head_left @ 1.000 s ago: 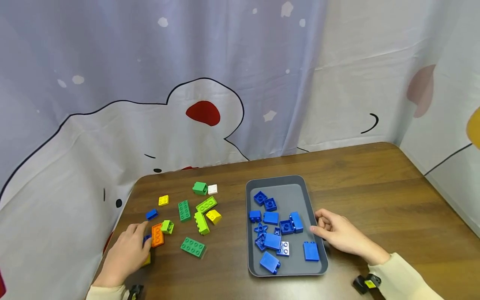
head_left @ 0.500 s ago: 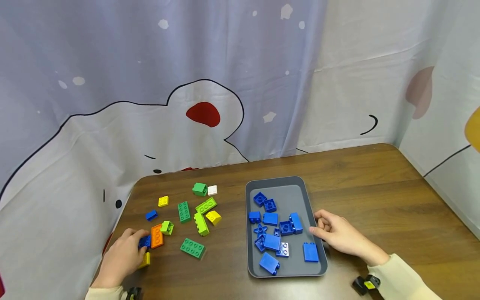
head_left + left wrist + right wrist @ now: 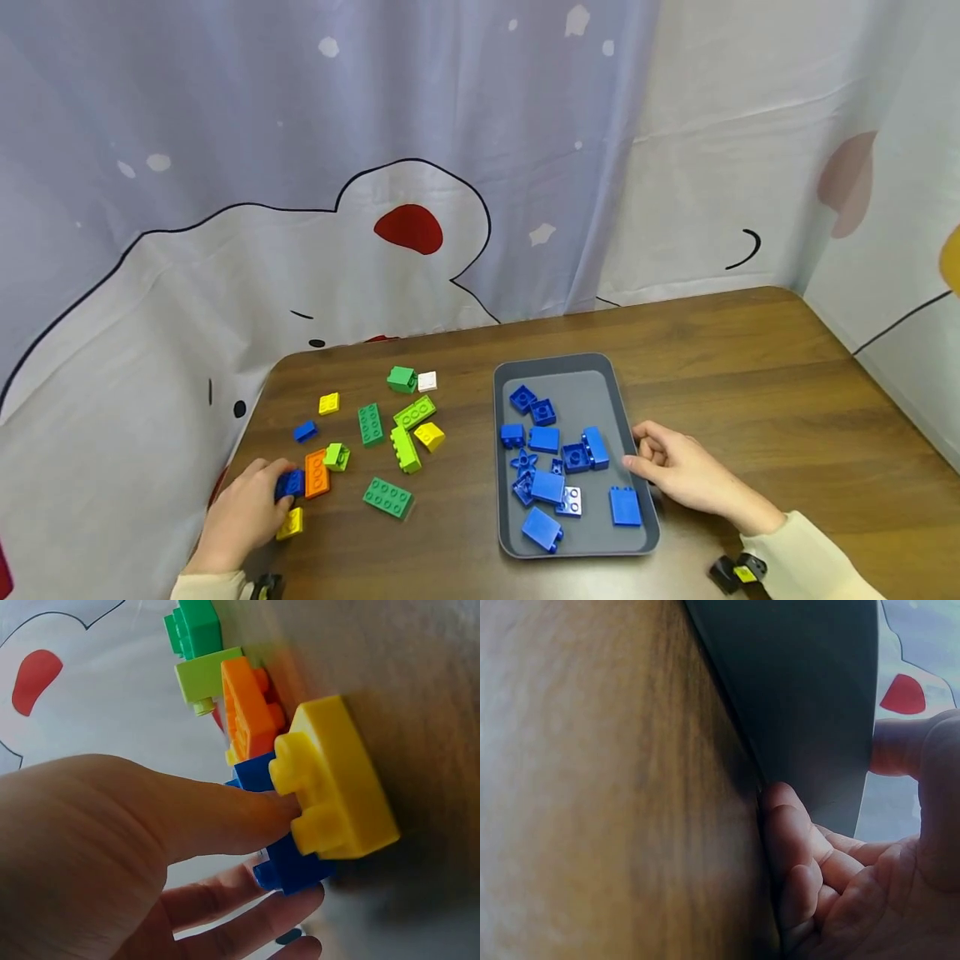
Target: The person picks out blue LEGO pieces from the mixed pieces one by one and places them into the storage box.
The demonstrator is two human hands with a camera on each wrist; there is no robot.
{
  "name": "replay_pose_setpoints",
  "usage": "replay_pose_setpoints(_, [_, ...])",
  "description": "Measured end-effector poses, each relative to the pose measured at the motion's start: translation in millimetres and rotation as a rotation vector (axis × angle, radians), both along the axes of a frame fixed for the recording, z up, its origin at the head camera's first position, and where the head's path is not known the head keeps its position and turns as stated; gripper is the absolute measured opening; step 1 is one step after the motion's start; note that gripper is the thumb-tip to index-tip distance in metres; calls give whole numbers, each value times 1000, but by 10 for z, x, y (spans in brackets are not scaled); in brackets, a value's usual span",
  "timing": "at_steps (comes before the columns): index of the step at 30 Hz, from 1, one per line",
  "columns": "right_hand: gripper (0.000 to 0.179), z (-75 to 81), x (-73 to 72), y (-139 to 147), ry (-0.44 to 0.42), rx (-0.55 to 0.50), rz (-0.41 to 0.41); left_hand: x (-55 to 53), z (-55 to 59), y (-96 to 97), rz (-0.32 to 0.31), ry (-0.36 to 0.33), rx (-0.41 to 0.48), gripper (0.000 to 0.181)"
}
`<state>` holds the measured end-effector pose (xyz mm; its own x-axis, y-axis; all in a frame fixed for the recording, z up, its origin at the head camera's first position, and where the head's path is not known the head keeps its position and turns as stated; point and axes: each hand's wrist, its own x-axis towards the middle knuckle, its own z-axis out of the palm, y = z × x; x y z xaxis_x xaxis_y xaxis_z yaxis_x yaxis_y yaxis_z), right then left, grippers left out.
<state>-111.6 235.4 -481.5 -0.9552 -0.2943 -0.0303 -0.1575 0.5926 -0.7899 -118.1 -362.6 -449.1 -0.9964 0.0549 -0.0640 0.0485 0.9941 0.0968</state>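
At the table's left, my left hand (image 3: 242, 510) pinches a dark blue brick (image 3: 290, 483) between thumb and fingers. In the left wrist view the thumb lies across that blue brick (image 3: 294, 864), partly covering it. A yellow brick (image 3: 345, 780) stands just nearer than the thumb, and an orange brick (image 3: 317, 473) lies right beside the blue one. My right hand (image 3: 678, 467) holds the right edge of a grey tray (image 3: 504, 533), thumb on the rim. In the right wrist view its curled fingers (image 3: 789, 832) rest against the tray's outer wall (image 3: 802, 697).
Several blue bricks (image 3: 542, 530) lie inside the tray. Loose green (image 3: 387, 497), lime (image 3: 405, 450), yellow (image 3: 430, 436) and white bricks (image 3: 427, 381) are scattered left of it. A small blue brick (image 3: 305, 431) lies beyond the left hand. A curtain (image 3: 300, 275) hangs behind the table.
My left hand has drawn back slightly and its fingers have come onto the blue brick, uncovering more of it and of the yellow brick. The right hand stays at the tray's edge.
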Motion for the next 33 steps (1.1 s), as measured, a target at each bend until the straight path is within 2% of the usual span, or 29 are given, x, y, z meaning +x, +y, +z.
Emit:
replay_pose_setpoints(2, [39, -10, 2, 0, -3, 7, 8, 46, 4, -2, 8, 32, 3, 43])
replay_pose_setpoints(5, [37, -26, 2, -4, -7, 13, 9, 115, 40, 21, 19, 130, 27, 42])
replay_pose_setpoints(7, [37, -35, -1, -5, 4, 9, 12, 148, 85, 69, 25, 196, 49, 43])
replay_pose_setpoints(11, [38, -57, 1, -9, -4, 14, 7, 192, 189, 225, 19, 287, 87, 45])
replay_pose_setpoints(14, [38, -71, 10, -12, -11, 17, 3, 202, 228, 376, -30, 365, 114, 46])
replay_pose_setpoints(18, [36, -76, 30, -18, 5, 13, -8, 178, 255, 614, -131, 464, 150, 47])
replay_pose_setpoints(21, [34, -76, 44, -31, 29, 7, -5, 129, 301, 812, -196, 475, 155, 45])
replay_pose_setpoints(27, [32, -60, 27, -45, 49, -17, 2, -16, 399, 1289, -323, 423, 151, 45])
replay_pose_setpoints(33, [35, -20, -12, 0, 52, 1, 11, -90, 450, 1822, -431, 371, 171, 43])
